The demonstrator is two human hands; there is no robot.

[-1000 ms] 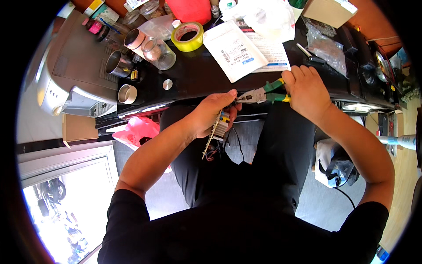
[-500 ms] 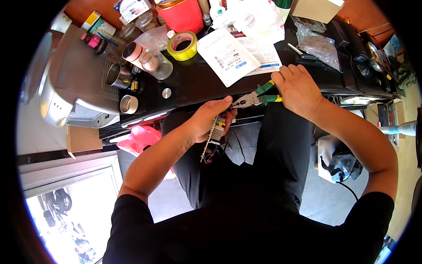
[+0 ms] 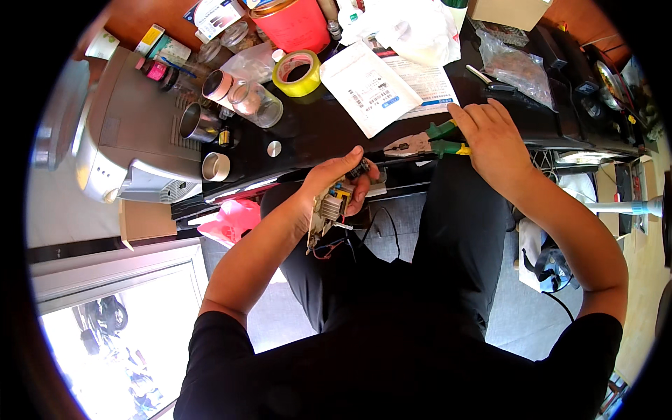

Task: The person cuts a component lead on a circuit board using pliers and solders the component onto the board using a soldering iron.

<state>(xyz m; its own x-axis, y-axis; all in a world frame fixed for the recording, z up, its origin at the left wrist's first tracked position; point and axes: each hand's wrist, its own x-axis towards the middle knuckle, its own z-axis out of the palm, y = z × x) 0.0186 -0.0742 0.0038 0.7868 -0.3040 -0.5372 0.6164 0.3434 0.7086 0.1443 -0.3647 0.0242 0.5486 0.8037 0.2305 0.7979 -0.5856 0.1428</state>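
Black and shiny, the surface [image 3: 315, 126] is filled with things at its far side. At its left end a big grey machine [image 3: 150, 119] is seen. On the surface a white paper packet [image 3: 371, 91] is laid over part of a printed sheet [image 3: 437, 94]. The right hand [image 3: 493, 143] is closed around the green handles of the pliers [image 3: 411, 145], whose metal nose is pointed at the left hand [image 3: 332, 178], just beside it. By the left hand a circuit board [image 3: 324, 217] is held at a slant above the legs [image 3: 455, 231]. Yellow tape [image 3: 297, 87] is set farther back, next to a glass jar [image 3: 262, 106]. Nearer, a small metal cup [image 3: 215, 166] and a tiny silver disc [image 3: 274, 148] are placed.
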